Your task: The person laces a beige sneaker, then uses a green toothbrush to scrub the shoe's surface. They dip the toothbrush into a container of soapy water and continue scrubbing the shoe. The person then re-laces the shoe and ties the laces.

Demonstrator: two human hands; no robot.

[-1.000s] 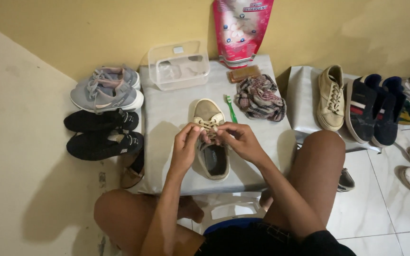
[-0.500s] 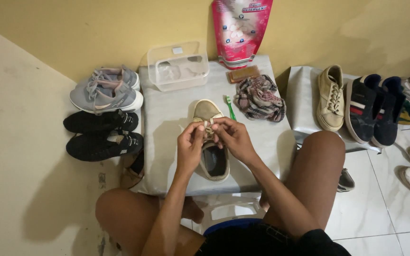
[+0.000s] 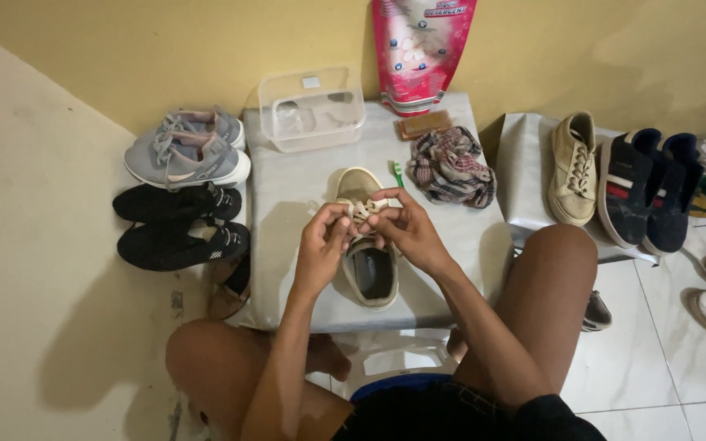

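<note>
Both hands, left (image 3: 323,237) and right (image 3: 402,227), pinch the soft, thin laces (image 3: 364,210) of the light shoe (image 3: 367,245), toe toward twelve o'clock on the desk (image 3: 288,204).

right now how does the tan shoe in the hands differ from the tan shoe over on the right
The tan shoe on the table lies between the left hand and right hand, both touching its laces; the tan shoe at right lies untouched. The first points its toe away from the person; the second points its toe toward them, on a lower grey surface. Both are tan, low-cut and laced.
</note>
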